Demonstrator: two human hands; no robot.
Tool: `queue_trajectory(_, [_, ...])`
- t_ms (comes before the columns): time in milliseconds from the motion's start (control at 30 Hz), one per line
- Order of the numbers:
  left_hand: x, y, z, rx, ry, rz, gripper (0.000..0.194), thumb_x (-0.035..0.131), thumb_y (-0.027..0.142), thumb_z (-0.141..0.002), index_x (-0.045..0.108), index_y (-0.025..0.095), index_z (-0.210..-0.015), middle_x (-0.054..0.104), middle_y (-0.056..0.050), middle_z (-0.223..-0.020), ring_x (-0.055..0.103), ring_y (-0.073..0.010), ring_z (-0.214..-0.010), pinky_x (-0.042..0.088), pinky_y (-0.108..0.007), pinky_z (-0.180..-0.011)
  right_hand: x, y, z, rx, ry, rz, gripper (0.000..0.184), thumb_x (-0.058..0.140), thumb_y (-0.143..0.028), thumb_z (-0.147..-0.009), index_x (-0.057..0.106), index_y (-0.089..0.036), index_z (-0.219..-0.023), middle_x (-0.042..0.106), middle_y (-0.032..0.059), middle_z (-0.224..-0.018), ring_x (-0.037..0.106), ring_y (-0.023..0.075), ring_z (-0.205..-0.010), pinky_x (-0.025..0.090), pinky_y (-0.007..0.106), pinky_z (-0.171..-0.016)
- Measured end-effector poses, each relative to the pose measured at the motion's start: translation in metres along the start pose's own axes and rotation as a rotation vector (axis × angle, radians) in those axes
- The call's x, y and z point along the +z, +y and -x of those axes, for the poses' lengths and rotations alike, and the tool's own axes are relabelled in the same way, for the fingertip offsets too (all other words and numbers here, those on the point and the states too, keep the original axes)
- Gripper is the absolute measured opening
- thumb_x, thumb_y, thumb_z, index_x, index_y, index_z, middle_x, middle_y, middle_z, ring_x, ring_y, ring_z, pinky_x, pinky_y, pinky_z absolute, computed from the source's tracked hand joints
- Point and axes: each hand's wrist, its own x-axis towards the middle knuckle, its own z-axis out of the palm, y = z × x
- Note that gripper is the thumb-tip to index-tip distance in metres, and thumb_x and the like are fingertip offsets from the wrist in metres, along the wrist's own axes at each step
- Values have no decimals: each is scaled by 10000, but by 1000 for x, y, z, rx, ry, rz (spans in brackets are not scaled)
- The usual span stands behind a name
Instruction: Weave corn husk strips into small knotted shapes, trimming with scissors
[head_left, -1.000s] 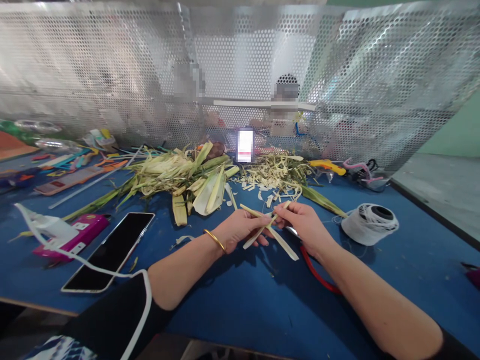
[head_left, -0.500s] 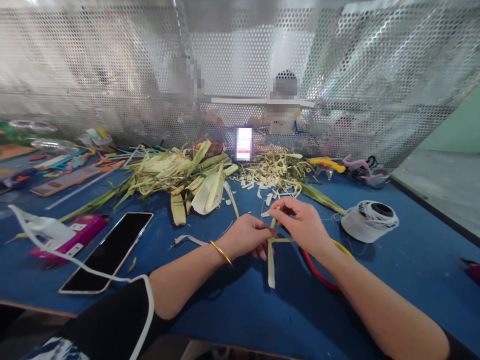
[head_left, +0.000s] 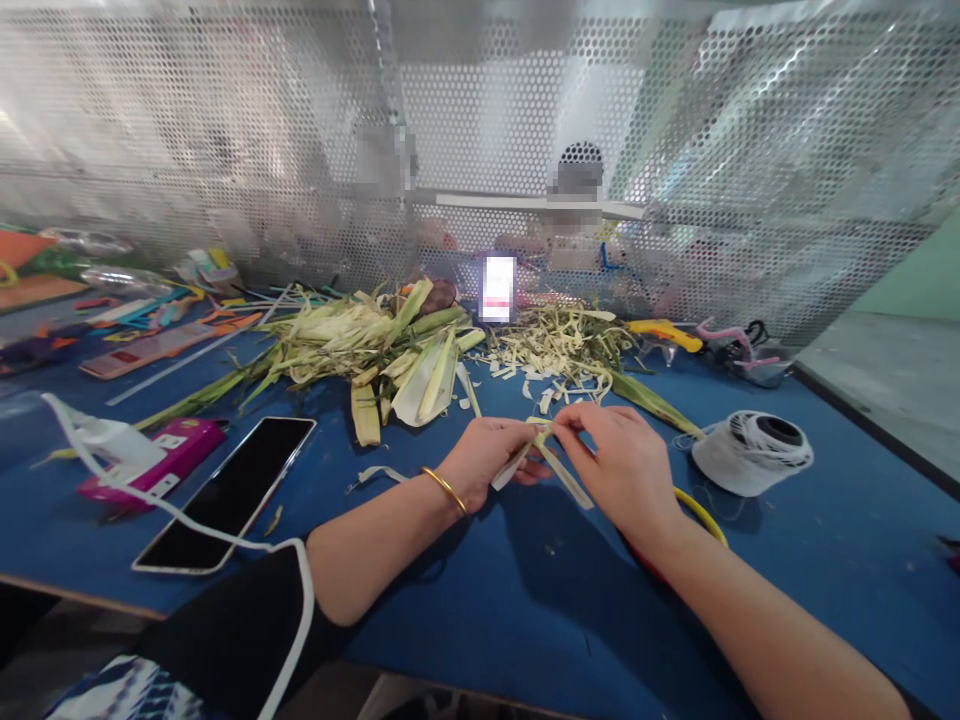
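Note:
Pale husk strips (head_left: 566,478) cross each other between my two hands, above the middle of the blue table. My left hand (head_left: 491,460) pinches them near the crossing, and one wide end hangs below its fingers. From the other side my right hand (head_left: 626,465) pinches the strips close to the same spot, its fingertips almost touching the left ones. Just how the strips fold at the crossing is hidden by the fingers. Under my right wrist lies a tool with red and yellow handles (head_left: 701,512), mostly covered.
Behind my hands lie a heap of corn husks (head_left: 330,340) and a pile of shredded scraps (head_left: 559,345). A white thread spool (head_left: 750,455) stands at right. On the left are a phone (head_left: 229,495), a magenta power strip (head_left: 184,455) and a white cable (head_left: 195,520). A perforated metal screen (head_left: 480,110) rises behind.
The crossed strips have turned between my fingers, the hanging end swinging down and then out to the right again. My right hand has moved slightly down, closer to my left fingertips.

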Motion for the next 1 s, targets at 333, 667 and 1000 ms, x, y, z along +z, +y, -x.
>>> queue_trajectory(333, [-1,-3,-6,1,-43,249,70,562,126,-673,606,145,-621,615,-9,-609,592,-108,-589,506,-226,-619,6,-13,5,-57,34,56,185,506,-177,-872,585,-187,-704,607,12,-656,561,163,-668,334,318,-755])
queue_trajectory(667, [-1,-4,-5,57,-50,292,98,683,178,-687,671,116,-762,619,-27,-660,568,-101,-591,502,-248,-630,8,-10,5,-75,18,105,207,498,-197,-883,590,-184,-697,597,16,-660,531,166,-670,321,334,-775])
queue_trajectory(1000, [-1,-6,-5,75,-12,267,309,772,229,-624,714,114,-906,613,2,-608,471,-49,-468,312,-162,-415,13,-12,4,-447,-136,133,165,509,-143,-869,637,-190,-775,596,31,-798,469,177,-751,331,338,-818])
